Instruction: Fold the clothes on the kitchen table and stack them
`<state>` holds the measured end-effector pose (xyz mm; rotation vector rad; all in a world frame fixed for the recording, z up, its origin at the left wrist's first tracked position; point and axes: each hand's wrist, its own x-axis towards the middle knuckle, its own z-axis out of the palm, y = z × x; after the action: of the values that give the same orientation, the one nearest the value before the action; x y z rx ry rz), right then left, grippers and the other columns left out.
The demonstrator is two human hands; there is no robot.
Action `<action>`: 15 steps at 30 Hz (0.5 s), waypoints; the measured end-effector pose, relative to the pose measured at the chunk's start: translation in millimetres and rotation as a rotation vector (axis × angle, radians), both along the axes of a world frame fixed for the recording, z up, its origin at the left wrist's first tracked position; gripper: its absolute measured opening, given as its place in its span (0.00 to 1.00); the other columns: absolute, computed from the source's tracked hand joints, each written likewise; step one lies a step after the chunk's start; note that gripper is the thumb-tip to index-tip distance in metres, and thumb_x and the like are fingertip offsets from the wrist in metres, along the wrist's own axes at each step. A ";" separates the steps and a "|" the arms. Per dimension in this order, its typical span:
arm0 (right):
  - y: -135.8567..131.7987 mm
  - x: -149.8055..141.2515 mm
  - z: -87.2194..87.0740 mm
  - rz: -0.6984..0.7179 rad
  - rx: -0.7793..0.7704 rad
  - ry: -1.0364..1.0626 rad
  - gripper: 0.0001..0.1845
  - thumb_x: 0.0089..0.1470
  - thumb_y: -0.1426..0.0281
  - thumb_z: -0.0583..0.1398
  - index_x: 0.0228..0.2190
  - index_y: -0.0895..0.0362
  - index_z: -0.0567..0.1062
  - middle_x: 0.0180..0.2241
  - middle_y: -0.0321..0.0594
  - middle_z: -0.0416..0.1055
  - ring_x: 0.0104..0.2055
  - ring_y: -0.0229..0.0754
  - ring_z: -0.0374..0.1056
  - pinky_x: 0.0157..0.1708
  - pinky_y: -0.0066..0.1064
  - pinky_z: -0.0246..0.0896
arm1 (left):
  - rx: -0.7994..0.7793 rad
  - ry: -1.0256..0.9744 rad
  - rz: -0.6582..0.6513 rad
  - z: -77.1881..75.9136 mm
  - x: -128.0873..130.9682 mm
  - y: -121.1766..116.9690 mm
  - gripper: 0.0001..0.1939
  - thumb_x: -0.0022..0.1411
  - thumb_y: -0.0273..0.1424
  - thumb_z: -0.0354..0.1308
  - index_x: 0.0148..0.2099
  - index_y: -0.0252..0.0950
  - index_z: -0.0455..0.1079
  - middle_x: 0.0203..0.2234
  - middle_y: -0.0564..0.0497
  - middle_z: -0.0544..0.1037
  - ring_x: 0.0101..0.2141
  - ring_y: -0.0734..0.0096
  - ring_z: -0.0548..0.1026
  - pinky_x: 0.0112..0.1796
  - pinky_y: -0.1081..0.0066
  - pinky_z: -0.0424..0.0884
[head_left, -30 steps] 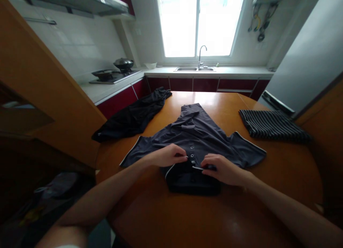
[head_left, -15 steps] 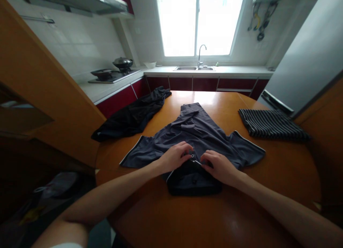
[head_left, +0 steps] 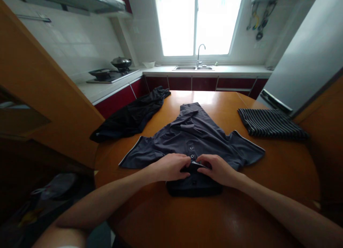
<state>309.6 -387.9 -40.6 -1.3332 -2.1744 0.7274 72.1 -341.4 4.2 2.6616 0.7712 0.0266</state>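
Observation:
A dark grey polo shirt with white-edged short sleeves lies spread on the wooden table, its collar toward me. Two light-ringed buttons show on its placket, just beyond my fingers. My left hand is closed on the collar, left of the placket, thumb and fingers pinching the cloth. Opposite it, my right hand pinches the collar's white-trimmed edge on the right side. The two hands are close together with fingertips almost meeting. Below them the dark inner neck of the shirt folds toward the near table edge.
Crumpled black clothing lies at the table's left. A folded striped garment rests on the right of the wooden table. Behind stand a counter with a sink, a stove with a covered wok, and a fridge.
My left hand has moved down toward me from the placket to the collar, uncovering the buttons. My right hand has shifted slightly left and down, still at the collar edge.

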 end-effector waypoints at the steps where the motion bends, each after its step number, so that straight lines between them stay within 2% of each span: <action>1: 0.6 -0.6 -1.1 -0.024 -0.004 -0.010 0.09 0.57 0.69 0.65 0.42 0.52 0.77 0.30 0.34 0.75 0.31 0.40 0.68 0.32 0.30 0.60 | -0.004 -0.013 -0.024 -0.2 0.6 0.8 0.10 0.59 0.33 0.67 0.36 0.39 0.68 0.32 0.53 0.75 0.30 0.67 0.74 0.29 0.71 0.62; 5: 2.2 -0.5 -5.8 -0.092 0.110 -0.100 0.08 0.56 0.71 0.65 0.39 0.52 0.76 0.31 0.36 0.73 0.34 0.42 0.68 0.35 0.32 0.61 | -0.002 -0.063 -0.100 -5.4 0.9 6.8 0.10 0.66 0.37 0.62 0.34 0.39 0.68 0.30 0.52 0.75 0.30 0.67 0.74 0.30 0.72 0.62; 8: 3.2 1.4 -8.6 -0.098 0.196 -0.136 0.05 0.58 0.72 0.63 0.38 0.52 0.75 0.36 0.40 0.72 0.39 0.45 0.69 0.40 0.35 0.63 | 0.013 -0.141 -0.061 -12.3 1.9 12.4 0.13 0.72 0.35 0.54 0.35 0.38 0.71 0.31 0.50 0.76 0.33 0.66 0.75 0.34 0.72 0.65; 10: 5.1 3.7 -8.5 -0.094 0.242 -0.123 0.05 0.60 0.73 0.60 0.38 0.52 0.75 0.38 0.41 0.72 0.41 0.46 0.68 0.42 0.36 0.64 | 0.025 -0.232 -0.004 -14.4 3.8 15.4 0.12 0.74 0.32 0.50 0.39 0.37 0.73 0.35 0.49 0.76 0.37 0.66 0.75 0.39 0.72 0.67; 13: 8.7 10.9 -1.1 -0.061 0.290 -0.048 0.09 0.63 0.75 0.55 0.39 0.53 0.75 0.39 0.43 0.72 0.43 0.46 0.67 0.44 0.38 0.65 | 0.045 -0.350 0.041 -7.4 4.7 17.4 0.12 0.75 0.29 0.47 0.45 0.37 0.73 0.39 0.48 0.76 0.41 0.67 0.75 0.43 0.72 0.68; 15: 7.9 19.4 8.6 0.009 0.308 0.005 0.11 0.65 0.74 0.53 0.40 0.53 0.75 0.39 0.44 0.72 0.43 0.46 0.67 0.44 0.38 0.65 | 0.045 -0.361 0.006 4.5 0.3 15.9 0.11 0.74 0.29 0.49 0.46 0.37 0.73 0.39 0.48 0.76 0.40 0.67 0.74 0.43 0.72 0.67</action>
<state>329.0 -380.0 -32.0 -1.1602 -2.1827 0.3772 72.4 -325.5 8.7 2.5873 0.6637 0.5163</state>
